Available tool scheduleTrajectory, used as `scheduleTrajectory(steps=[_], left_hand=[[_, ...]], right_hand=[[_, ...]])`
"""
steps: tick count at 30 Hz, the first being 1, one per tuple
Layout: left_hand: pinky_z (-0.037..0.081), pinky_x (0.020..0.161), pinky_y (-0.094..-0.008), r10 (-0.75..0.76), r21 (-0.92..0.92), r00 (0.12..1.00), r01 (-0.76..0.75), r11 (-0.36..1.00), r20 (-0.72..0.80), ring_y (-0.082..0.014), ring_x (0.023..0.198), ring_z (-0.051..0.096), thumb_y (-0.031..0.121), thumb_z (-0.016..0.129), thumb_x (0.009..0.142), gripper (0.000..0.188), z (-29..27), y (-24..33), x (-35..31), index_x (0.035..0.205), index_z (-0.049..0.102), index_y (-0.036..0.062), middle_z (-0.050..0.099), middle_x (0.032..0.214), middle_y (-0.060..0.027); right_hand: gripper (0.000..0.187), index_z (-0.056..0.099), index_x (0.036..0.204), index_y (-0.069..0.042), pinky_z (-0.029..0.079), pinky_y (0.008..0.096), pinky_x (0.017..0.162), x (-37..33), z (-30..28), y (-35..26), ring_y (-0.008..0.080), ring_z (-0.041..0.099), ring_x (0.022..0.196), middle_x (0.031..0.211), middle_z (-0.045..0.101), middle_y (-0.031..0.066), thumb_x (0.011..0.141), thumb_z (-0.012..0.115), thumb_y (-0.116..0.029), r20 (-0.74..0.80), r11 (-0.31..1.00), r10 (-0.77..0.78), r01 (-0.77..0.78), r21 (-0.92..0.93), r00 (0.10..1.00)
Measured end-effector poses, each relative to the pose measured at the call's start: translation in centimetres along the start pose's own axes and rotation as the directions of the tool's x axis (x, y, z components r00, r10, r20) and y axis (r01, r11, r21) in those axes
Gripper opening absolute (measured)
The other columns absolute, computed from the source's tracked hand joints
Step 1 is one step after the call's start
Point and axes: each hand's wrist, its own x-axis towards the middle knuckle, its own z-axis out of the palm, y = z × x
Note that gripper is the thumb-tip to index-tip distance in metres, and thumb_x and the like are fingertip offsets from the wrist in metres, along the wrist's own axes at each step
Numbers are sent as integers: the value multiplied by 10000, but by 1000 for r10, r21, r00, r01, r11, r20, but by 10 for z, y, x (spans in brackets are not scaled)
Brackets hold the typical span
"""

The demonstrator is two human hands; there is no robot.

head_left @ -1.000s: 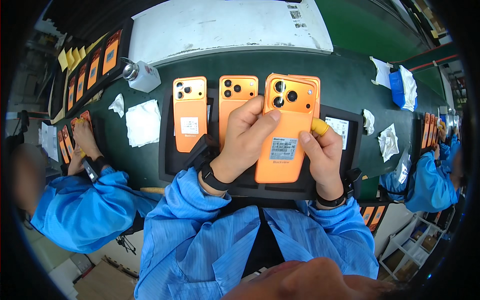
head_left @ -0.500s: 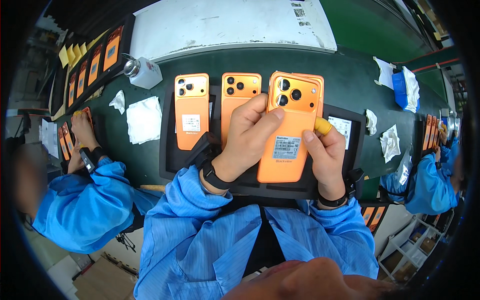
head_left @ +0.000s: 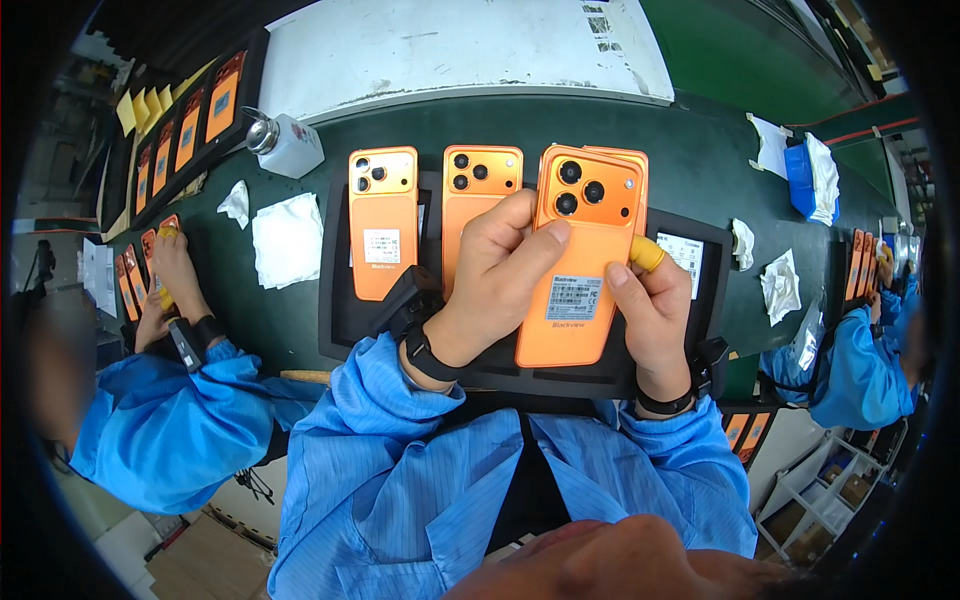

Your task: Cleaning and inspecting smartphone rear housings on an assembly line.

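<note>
Between my two hands is an orange smartphone [head_left: 572, 270], raised over a black tray [head_left: 702, 240] with its back and three camera lenses facing up. My left hand [head_left: 500, 280] grips its left edge, the thumb lying just below the camera block. On its lower right edge, my right hand [head_left: 652, 310] presses a thumb; a yellow finger cot [head_left: 647, 253] covers one finger. Behind the held phone another orange phone [head_left: 640, 180] is mostly hidden. Two more orange phones, one at the left [head_left: 383, 225] and one in the middle [head_left: 483, 165], lie back up in the tray.
A white pump bottle [head_left: 290, 145] and a folded white cloth [head_left: 287, 240] sit left of the tray. Crumpled wipes [head_left: 780, 287] and a blue box [head_left: 808, 183] lie right. Co-workers in blue sleeves [head_left: 180, 420] work at both sides. A white board [head_left: 460, 50] spans the back.
The phone in my hands has tilted very slightly; my grip stays the same. At the left, the co-worker's hands have shifted beside the phones there.
</note>
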Motion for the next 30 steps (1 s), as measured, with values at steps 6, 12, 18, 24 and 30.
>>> scheduleTrajectory(steps=[6,12,18,24,30], left_hand=[[432,634,-197,5,-10,1000,-5,1000,-18,-9,749,515,77,530,965,126,2,0,0,1019,592,-19,613,871,3],[462,716,-225,3,20,1000,-3,1000,4,-62,832,567,84,509,970,187,-4,-4,-2,1087,592,-36,636,956,-40],[414,617,-192,17,-10,999,-18,1000,-28,-3,733,496,79,523,969,134,7,5,-1,1018,593,-24,598,846,11],[461,680,-203,59,32,998,-60,998,36,-30,793,566,94,507,978,201,-6,5,2,1098,592,-43,641,917,-23],[486,766,-237,82,16,996,-83,996,18,-81,877,603,102,483,978,259,-4,7,2,1151,592,-58,657,1001,-62]], right_hand=[[282,569,1187,83,487,235,796,0,0,0,89,613,898,1016,674,84,965,560,-91,3,1000,-4,4,-7,1000],[292,564,1198,85,487,237,802,-2,-1,1,92,614,899,1022,674,87,964,561,-90,0,1000,-3,3,2,1000],[296,564,1205,81,494,247,820,-2,-5,3,102,621,921,1039,676,94,958,565,-81,7,1000,16,-17,15,1000],[280,580,1189,77,499,254,828,2,-7,4,105,626,923,1035,678,97,951,567,-70,31,996,-37,34,79,999],[282,584,1188,75,495,243,804,1,-7,8,94,623,896,1016,682,89,948,577,-73,56,997,-78,77,13,995]])
